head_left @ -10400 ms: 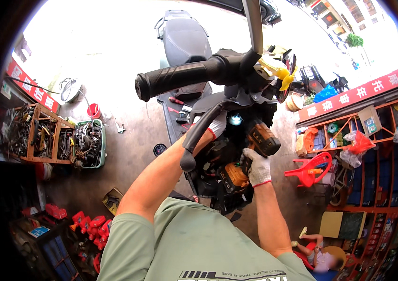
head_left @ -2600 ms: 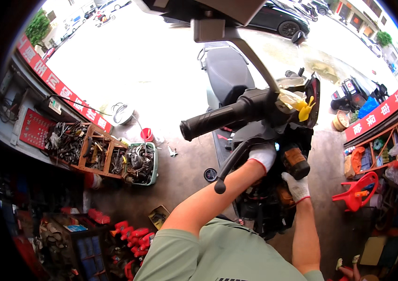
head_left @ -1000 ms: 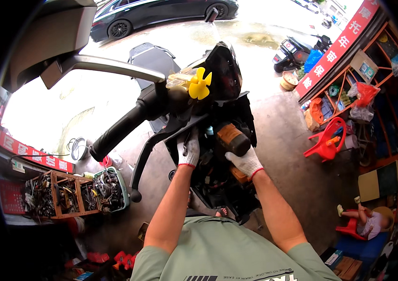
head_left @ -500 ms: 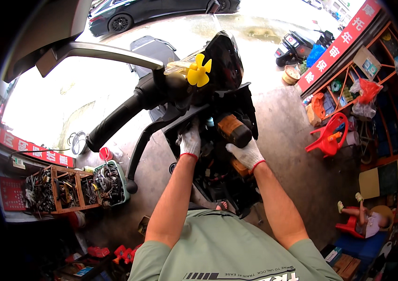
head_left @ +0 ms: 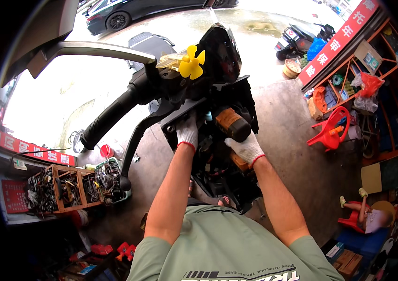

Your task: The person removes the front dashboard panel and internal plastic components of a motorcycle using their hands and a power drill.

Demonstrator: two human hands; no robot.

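Note:
In a white knit glove, my right hand (head_left: 247, 148) is closed around the handle of an orange and black cordless drill (head_left: 232, 124). The drill sits over the opened front of a scooter (head_left: 206, 192), and its tip is hidden among dark parts. My left hand (head_left: 187, 132), gloved too, reaches against the scooter's black front panel (head_left: 174, 120); its fingers are hidden in shadow there. Above my left arm are the scooter's handlebar grip (head_left: 110, 118) and brake lever (head_left: 135, 145). A yellow toy propeller (head_left: 192, 63) is fixed near the handlebar's middle.
On the left stand wooden bins (head_left: 70, 188) of tools. A red plastic chair (head_left: 330, 131) and crowded shelves (head_left: 349, 84) are at the right. A small person (head_left: 372, 219) sits on a red seat, lower right. A dark car (head_left: 135, 16) is parked outside.
The whole view has shifted slightly, with handlebar and propeller now a little further left. Both hands keep nearly the same places on the scooter, and the drill stays in my right hand.

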